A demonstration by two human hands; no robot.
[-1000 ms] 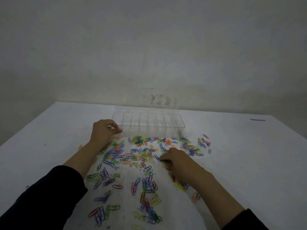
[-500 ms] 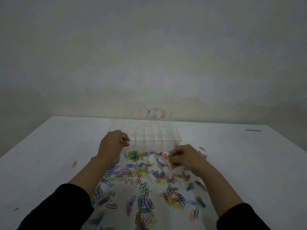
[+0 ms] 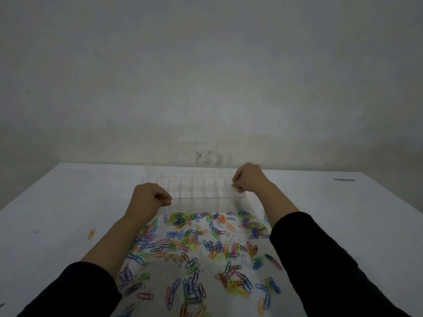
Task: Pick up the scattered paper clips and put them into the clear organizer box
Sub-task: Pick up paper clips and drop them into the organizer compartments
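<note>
Many coloured paper clips (image 3: 196, 243) lie scattered over the white table (image 3: 57, 213) between my forearms. Behind them stands the clear organizer box (image 3: 194, 191), long and divided into several compartments. My right hand (image 3: 248, 178) hovers over the box's right end and pinches an orange paper clip (image 3: 239, 191) that hangs from its fingertips. My left hand (image 3: 148, 199) is curled into a fist against the box's left front corner; whether it grips the box wall I cannot tell.
A single orange clip (image 3: 91, 234) lies apart on the left of the table. A small dark mark (image 3: 344, 179) sits at the far right. A grey wall rises just behind the table's back edge.
My right hand rose from the clip pile and moved forward and right to the box's right end, carrying a clip. My left hand stayed by the box's left corner.
</note>
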